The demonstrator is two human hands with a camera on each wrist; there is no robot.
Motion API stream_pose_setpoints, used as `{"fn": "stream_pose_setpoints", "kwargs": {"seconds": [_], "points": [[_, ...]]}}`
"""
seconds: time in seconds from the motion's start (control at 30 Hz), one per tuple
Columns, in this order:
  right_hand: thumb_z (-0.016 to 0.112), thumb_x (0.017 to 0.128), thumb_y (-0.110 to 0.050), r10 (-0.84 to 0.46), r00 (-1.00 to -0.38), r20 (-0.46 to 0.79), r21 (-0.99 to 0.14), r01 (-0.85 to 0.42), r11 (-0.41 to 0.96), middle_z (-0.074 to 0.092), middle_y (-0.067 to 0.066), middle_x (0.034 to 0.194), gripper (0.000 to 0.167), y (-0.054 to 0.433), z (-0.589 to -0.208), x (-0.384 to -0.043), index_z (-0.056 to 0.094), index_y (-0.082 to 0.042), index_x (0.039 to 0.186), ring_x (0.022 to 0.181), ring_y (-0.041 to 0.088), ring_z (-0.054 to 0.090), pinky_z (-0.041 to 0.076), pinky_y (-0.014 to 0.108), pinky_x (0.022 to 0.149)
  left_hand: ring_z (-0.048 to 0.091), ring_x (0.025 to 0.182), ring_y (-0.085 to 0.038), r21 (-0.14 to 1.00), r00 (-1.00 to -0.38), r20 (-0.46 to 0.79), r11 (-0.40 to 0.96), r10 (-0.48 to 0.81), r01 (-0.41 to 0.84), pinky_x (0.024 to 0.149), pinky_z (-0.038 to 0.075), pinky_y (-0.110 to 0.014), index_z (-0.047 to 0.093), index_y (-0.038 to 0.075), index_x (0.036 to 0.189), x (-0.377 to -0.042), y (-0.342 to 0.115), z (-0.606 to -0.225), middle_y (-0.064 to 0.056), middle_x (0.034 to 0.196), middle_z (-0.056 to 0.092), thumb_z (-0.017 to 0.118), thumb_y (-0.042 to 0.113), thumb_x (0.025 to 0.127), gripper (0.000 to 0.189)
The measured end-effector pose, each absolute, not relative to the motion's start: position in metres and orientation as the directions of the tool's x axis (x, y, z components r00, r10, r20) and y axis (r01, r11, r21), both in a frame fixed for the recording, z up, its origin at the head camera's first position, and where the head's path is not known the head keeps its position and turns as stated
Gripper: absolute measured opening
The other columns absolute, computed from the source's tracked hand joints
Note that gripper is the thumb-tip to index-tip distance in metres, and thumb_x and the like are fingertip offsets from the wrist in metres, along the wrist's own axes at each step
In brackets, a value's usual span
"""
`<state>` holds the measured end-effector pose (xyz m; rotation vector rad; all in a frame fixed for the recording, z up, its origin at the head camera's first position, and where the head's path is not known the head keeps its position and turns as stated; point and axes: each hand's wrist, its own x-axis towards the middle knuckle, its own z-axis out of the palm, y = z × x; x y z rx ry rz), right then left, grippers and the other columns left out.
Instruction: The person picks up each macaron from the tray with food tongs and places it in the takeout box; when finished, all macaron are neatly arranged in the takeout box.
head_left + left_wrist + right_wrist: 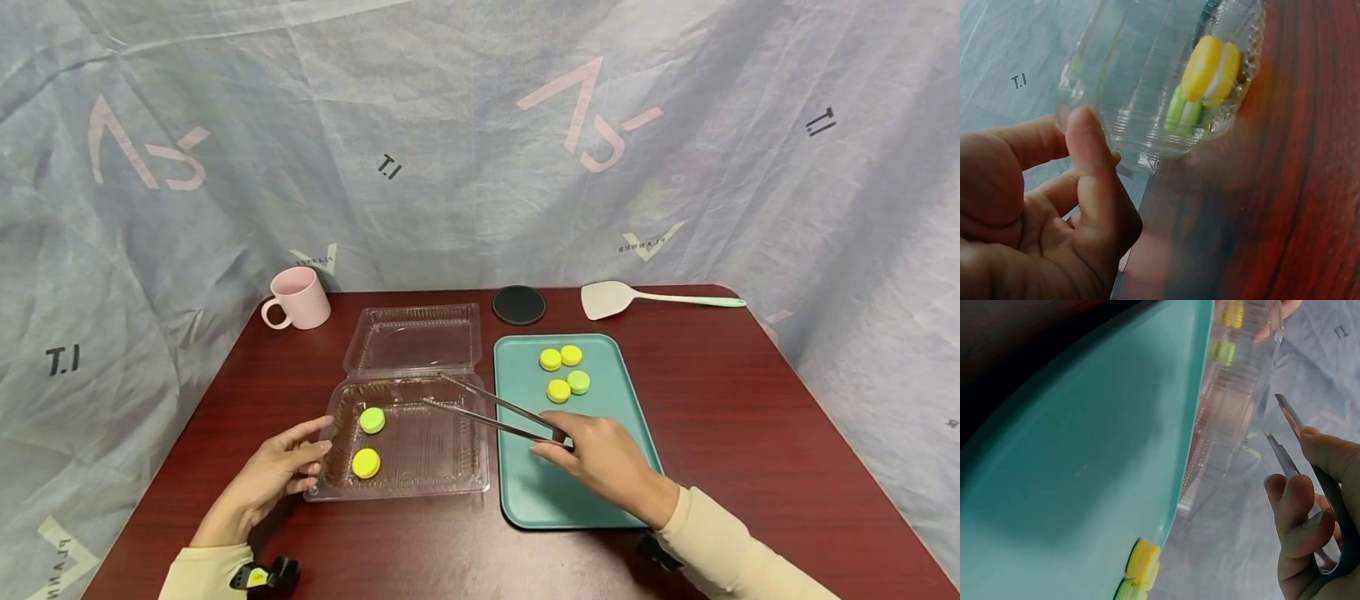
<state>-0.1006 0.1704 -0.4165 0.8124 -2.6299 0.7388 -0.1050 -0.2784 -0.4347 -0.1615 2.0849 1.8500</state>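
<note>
My right hand grips metal tongs. The tips of the tongs stand apart with nothing between them, over the right part of a clear plastic clamshell box. In the box's left half are a green macaron and, nearer me, a yellow macaron. At the box's left edge my left hand pinches the rim; the left wrist view shows its fingertips on the plastic. On a teal tray lie three yellow macarons and one green macaron, grouped towards the far end.
The box's lid lies folded back behind it. A pink mug stands at the far left. Along the back are a black round coaster and a white spatula with a pale green handle. A grey cloth hangs behind the table.
</note>
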Motion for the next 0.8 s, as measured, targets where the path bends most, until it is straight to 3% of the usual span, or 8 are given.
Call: {"fn": "stream_pose_setpoints", "kwargs": {"seconds": [0.5,0.8], "points": [[0.080,0.087,-0.036,-0.399,-0.819,0.413,-0.358,-0.549,0.755,0.051,-0.020,0.074,0.025,0.188,-0.421,-0.100,0.070,-0.018,0.101,0.058,-0.005,0.042,0.040,0.020,0.051,0.054,0.067,-0.005,0.940,-0.933,-0.329,0.140,0.143,-0.311,0.058,0.054,-0.020,0.033,-0.002,0.154,-0.105,-0.279,-0.436,0.000,0.078,0.049,0.063,0.017,0.101,0.064],[0.083,0.083,-0.034,-0.352,-0.829,0.435,-0.328,-0.510,0.795,0.054,-0.019,0.074,0.031,0.206,-0.425,-0.099,0.072,-0.014,0.106,0.054,-0.006,0.040,0.040,0.021,0.048,0.054,0.067,-0.006,0.939,-0.931,-0.334,0.133,0.143,-0.317,0.058,0.054,-0.020,0.032,-0.002,0.154,-0.105,-0.278,-0.435,0.000,0.078,0.051,0.063,0.016,0.101,0.064]]}}
